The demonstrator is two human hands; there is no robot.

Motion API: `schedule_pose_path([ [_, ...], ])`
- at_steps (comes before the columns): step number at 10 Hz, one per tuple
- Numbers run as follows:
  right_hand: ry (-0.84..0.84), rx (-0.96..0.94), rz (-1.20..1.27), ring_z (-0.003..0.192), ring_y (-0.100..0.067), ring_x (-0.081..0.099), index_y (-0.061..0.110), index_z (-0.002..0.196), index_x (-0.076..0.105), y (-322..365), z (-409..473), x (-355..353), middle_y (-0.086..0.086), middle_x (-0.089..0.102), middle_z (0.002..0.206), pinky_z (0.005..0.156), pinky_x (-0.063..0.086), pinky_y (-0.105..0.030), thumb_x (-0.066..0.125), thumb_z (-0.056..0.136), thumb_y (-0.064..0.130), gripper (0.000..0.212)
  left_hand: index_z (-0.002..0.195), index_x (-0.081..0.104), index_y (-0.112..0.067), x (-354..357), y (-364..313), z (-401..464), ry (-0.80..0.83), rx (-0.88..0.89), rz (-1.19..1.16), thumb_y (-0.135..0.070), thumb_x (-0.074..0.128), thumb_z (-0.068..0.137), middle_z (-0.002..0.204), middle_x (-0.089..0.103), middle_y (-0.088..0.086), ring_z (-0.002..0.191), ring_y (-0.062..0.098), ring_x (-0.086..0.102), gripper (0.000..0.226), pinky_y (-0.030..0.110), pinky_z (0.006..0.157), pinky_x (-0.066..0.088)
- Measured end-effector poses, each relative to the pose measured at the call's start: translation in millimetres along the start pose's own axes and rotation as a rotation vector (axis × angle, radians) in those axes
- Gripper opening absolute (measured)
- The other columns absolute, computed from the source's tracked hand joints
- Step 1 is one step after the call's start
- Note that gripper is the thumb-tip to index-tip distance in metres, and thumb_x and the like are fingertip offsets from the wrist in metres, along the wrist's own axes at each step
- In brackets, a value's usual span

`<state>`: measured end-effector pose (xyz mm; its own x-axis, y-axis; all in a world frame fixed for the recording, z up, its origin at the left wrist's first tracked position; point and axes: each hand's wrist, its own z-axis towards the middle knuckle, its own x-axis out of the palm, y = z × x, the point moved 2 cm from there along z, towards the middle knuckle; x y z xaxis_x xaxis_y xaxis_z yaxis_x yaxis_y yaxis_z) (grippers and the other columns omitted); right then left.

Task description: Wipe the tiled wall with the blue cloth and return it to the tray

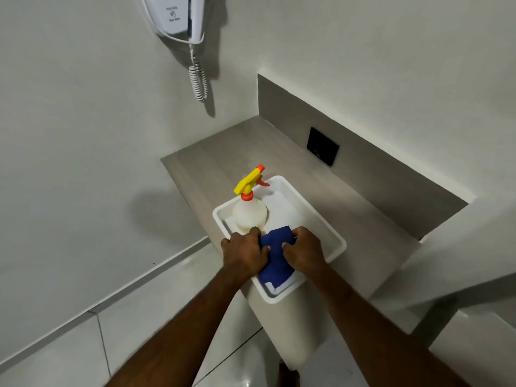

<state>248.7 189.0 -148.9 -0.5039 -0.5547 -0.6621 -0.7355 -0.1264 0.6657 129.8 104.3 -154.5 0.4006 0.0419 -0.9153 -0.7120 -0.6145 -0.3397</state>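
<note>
Blue was the cloth [276, 256], bunched and creased in the near half of the white tray [333, 237], and both hands were closed on it. The left hand [244, 254] clutched its left edge with the fingers curled under the folds, while the right hand [303, 251] gripped the right edge, knuckles up and the thumb tucked against the fabric. Under the cloth's near end a white folded cloth [276, 289] showed at the tray's near corner.

The tray sat on a pale wood-grain bench [223, 155], its near corner reaching just past the bench's front edge. In the tray's far left part stood a spray bottle [250, 213] — a translucent white body, upright, with a yellow trigger head and an orange nozzle pointing away to the right. The left hand's fingertips lay just beside the bottle's base; whether they touched it could not be told.

Behind the bench rose a low backsplash carrying a black socket plate [323, 146]. On the pale wall [69, 107] to the left hung a white wall-mounted unit [173, 15] with a coiled cord [198, 79] dangling below it — the lettering on it was too blurred to read. Glossy floor tiles [139, 317] filled the lower left, and both bare forearms reached in from the bottom edge.
</note>
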Motion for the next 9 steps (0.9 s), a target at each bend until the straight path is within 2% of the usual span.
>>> schedule_pose_path([
  [2,0.098,0.021,-0.102,0.111,-0.029,0.062,0.003,0.121,0.054,-16.8,22.2,23.1,-0.014,0.065,0.121,0.093,0.048,-0.032,0.064,0.089,0.018,0.037,0.106,0.058,-0.022,12.7,-1.5,6.5,0.081,-0.014,0.227,-0.044,0.052,0.088,0.108,0.068,0.006,0.113,0.03,0.054,0.029,0.059,0.11,0.022],
  [4,0.148,-0.002,-0.262,0.117,-0.028,0.059,0.005,0.126,0.05,-24.6,27.7,30.4,-0.014,0.061,0.127,0.1,0.046,-0.033,0.062,0.091,0.02,0.039,0.118,0.059,-0.024,19.0,-3.8,6.4,0.195,0.01,0.339,-0.043,0.053,0.091,0.114,0.066,0.005,0.122,0.03,0.05,0.034,0.066,0.113,0.009],
  [5,0.075,-0.136,-0.493,0.121,-0.026,0.053,0.011,0.134,0.042,-26.9,16.5,33.0,-0.01,0.054,0.134,0.103,0.043,-0.036,0.064,0.09,0.024,0.051,0.12,0.059,-0.021,20.5,-4.5,-1.2,0.164,0.051,0.347,-0.041,0.055,0.09,0.119,0.065,0.008,0.125,0.031,0.049,0.036,0.068,0.115,0.008],
  [6,-0.118,-0.315,-0.635,0.11,-0.025,0.059,0.011,0.13,0.05,-17.4,-5.2,33.4,-0.008,0.06,0.123,0.094,0.048,-0.036,0.072,0.081,0.022,0.055,0.128,0.052,-0.013,8.1,2.5,-9.8,0.011,0.119,0.328,-0.041,0.054,0.09,0.127,0.061,0.012,0.125,0.032,0.049,0.047,0.063,0.116,0.014],
  [7,-0.309,-0.581,-0.522,0.083,-0.029,0.07,0.003,0.104,0.068,10.2,-17.2,35.9,-0.012,0.071,0.093,0.073,0.058,-0.038,0.073,0.072,0.013,0.033,0.131,0.052,-0.008,-31.1,24.1,-16.7,-0.215,0.186,0.349,-0.039,0.059,0.084,0.128,0.062,0.014,0.121,0.034,0.053,0.057,0.058,0.113,0.025],
  [8,-0.492,-0.879,-0.46,0.095,-0.032,0.066,0.003,0.111,0.066,74.2,-19.6,31.5,-0.015,0.07,0.106,0.086,0.055,-0.041,0.054,0.084,0.016,0.032,0.13,0.053,-0.001,-97.1,54.5,-12.4,-0.48,0.23,0.445,-0.036,0.064,0.078,0.126,0.061,0.021,0.117,0.04,0.055,0.064,0.06,0.108,0.032],
  [9,-0.556,-1.036,-0.435,0.101,-0.033,0.061,0.004,0.116,0.061,158.4,-30.0,12.8,-0.015,0.065,0.113,0.092,0.05,-0.044,0.053,0.083,0.013,0.035,0.135,0.047,0.004,-184.4,80.1,-18.2,-0.705,0.178,0.511,-0.038,0.063,0.08,0.135,0.053,0.029,0.125,0.046,0.048,0.071,0.062,0.108,0.032],
])
